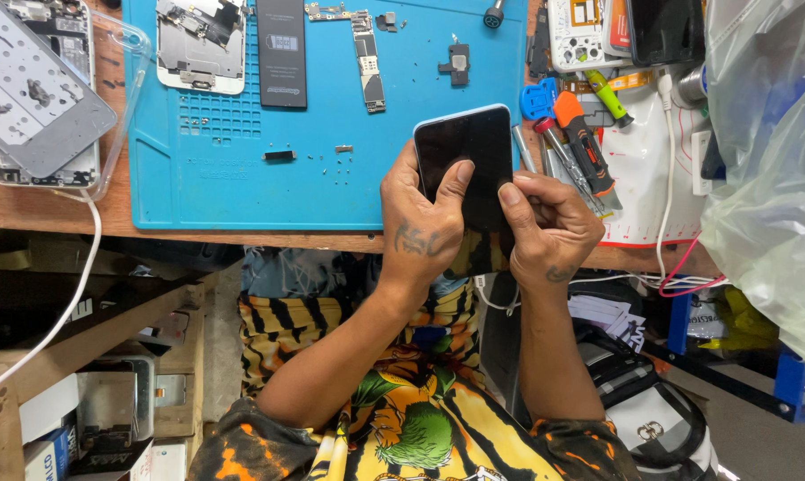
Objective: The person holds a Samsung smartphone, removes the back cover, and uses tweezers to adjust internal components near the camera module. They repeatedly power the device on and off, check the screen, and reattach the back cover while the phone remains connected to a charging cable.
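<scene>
Above blue mat (242, 178), phone (469, 151) sits between both hands' fingers (456, 178).

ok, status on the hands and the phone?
Left hand and right hand both grip the black phone, thumbs on its dark screen. Phone held above the blue mat edge. Nothing between hands and phone.

A black glossy phone (466, 169) with a pale rim is seen above a bright blue mat (331, 187) on a brown wooden bench (46, 209). A black battery (282, 53) and a white phone shell (202, 44) are laid on the mat. An orange-and-black screwdriver (585, 147) is shown beside it. A yellow shirt (402, 401) striped black, with a green print, is worn.
</scene>
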